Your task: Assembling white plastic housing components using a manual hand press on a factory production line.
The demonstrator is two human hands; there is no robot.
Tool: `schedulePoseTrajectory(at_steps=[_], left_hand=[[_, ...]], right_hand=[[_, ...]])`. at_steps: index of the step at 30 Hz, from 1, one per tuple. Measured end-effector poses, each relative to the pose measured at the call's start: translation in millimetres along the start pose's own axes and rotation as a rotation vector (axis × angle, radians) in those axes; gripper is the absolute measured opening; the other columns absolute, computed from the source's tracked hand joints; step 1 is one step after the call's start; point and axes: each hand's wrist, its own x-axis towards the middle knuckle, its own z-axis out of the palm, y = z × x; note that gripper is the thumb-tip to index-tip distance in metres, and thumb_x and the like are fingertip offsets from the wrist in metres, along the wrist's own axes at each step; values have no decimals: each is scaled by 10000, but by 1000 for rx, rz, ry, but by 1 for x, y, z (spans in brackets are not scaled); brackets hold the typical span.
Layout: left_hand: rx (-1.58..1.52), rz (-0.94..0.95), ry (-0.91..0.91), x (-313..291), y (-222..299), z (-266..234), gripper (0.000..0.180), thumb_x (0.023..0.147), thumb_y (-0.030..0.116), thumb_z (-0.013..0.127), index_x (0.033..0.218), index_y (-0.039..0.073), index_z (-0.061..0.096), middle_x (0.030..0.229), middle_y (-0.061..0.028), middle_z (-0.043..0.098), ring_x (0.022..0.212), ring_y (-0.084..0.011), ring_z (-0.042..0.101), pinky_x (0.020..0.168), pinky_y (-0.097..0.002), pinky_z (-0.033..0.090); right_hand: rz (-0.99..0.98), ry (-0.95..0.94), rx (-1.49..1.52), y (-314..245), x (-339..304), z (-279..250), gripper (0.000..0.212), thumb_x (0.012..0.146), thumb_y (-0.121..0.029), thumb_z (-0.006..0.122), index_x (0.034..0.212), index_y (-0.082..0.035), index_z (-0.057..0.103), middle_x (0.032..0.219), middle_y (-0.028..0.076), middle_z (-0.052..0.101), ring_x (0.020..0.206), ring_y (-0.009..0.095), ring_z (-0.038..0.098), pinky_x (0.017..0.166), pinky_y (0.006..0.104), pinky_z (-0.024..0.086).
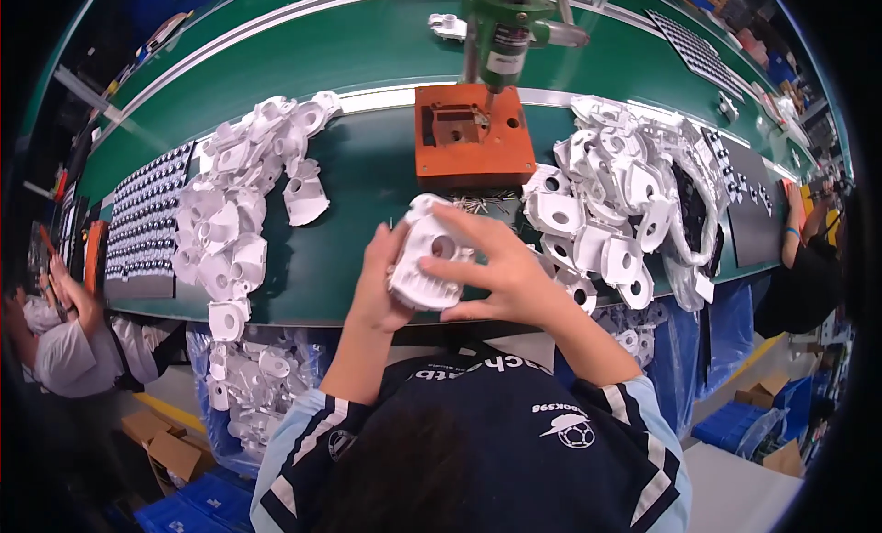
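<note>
A white plastic housing (421,288) with a round hole is held up over the near edge of the green bench, in front of my body. My left hand (375,280) wraps around its left side, with part of the fingers hidden behind it. From the other side my right hand (503,268) grips the same housing, fingers across its top and face. Just beyond my hands, thin metal pins or screws (478,205) lie scattered on the bench. Behind them stands an orange fixture block (473,170) beneath the spindle of a green press (505,51).
Heaped white housings lie at left (219,225) and right (602,188). A tray of rows of small dark parts (147,216) sits far left, and another dark tray (749,211) far right. Lined bins (253,386) hang below the bench edge. Other people sit at both sides.
</note>
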Motion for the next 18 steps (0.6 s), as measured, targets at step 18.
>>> schedulePoseTrajectory(at_steps=[18], left_hand=[[2307,684,26,132,48,16,340,834,101,562,1172,140,561,1232,-259,436,1047,-408,525,820,-435,493]], right_hand=[[1255,289,-937,124,-192,-196,210,744,-204,634,888,-51,630,890,189,621,892,353,596,766,426,474]])
